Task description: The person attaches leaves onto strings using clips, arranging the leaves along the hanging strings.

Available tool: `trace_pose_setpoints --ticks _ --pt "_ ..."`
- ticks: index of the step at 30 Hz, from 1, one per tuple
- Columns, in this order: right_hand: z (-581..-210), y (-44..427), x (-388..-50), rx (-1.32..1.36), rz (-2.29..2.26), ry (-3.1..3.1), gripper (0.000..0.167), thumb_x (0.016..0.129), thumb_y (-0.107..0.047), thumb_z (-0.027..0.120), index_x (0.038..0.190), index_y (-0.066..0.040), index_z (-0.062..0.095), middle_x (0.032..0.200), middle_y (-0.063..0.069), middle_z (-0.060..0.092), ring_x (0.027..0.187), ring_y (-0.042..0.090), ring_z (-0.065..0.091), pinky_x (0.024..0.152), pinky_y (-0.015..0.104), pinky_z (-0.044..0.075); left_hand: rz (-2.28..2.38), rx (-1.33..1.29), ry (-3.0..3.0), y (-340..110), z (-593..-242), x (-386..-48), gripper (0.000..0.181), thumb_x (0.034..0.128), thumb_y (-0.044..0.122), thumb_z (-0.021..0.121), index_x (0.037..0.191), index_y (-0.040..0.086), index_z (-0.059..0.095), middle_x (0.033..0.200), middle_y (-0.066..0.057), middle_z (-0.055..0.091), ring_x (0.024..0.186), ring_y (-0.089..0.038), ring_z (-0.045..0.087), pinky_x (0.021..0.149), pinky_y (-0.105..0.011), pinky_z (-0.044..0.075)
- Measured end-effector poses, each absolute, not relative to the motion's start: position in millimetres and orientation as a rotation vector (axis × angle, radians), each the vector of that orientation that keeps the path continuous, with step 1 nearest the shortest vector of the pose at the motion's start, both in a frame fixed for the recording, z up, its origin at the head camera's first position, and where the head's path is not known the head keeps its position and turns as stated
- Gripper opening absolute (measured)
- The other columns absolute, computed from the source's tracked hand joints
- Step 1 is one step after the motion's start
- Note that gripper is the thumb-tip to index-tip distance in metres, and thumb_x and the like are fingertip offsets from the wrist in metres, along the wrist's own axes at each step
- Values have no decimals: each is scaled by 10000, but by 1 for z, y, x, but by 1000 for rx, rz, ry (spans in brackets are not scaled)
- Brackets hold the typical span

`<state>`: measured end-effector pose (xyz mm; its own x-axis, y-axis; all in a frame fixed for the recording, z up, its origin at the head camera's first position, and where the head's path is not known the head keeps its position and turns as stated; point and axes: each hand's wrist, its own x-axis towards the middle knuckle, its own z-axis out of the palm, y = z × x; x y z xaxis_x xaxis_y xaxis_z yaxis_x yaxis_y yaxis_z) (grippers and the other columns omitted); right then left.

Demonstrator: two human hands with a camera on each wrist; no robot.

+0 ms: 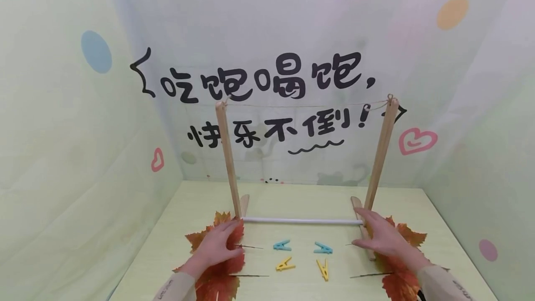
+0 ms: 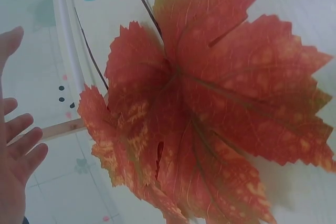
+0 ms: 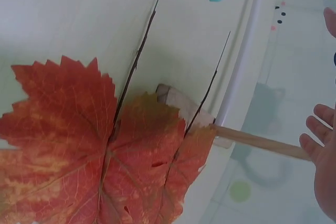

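My left hand (image 1: 216, 245) is spread above red-orange artificial leaves (image 2: 226, 87) on the left, near the foot of the left wooden post (image 1: 229, 161). Over on the right, my right hand (image 1: 386, 235) hovers with fingers apart above more leaves (image 3: 68, 124), near the right post (image 1: 381, 157). Neither hand holds anything. Thin dark stems (image 3: 134, 69) stick out from the leaves toward the middle. Between the hands lie two blue clothespins (image 1: 282, 245) and two yellow clothespins (image 1: 285, 264). A string (image 1: 301, 106) runs between the tops of the posts.
A white rod (image 1: 301, 220) joins the posts low down, behind the clothespins. Flat wooden feet (image 1: 245, 204) support the frame on the pale table (image 1: 301, 199). A printed cloth backdrop (image 1: 271, 13) with black lettering encloses the back and sides.
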<state>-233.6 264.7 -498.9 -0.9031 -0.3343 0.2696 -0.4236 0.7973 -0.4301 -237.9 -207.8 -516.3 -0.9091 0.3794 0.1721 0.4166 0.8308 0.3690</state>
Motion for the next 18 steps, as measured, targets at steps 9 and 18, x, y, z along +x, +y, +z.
trace_pose_setpoints --ticks 9,18 --pt "-512 235 -236 778 755 -2736 802 685 -504 728 1324 -112 442 1297 106 490 1148 310 480 823 508 456 -659 -717 -2897 -200 -523 -232 636 736 441 702 1228 69 549 1230 -108 552 1146 -298 490 896 -479 434" --pt "-527 203 -235 909 744 -2806 731 678 -311 777 1287 -49 469 1255 144 506 1141 333 473 868 515 421 -758 -706 -2937 -192 -532 -226 514 731 430 717 1098 82 629 1094 -52 625 1006 -223 571 835 -415 476"
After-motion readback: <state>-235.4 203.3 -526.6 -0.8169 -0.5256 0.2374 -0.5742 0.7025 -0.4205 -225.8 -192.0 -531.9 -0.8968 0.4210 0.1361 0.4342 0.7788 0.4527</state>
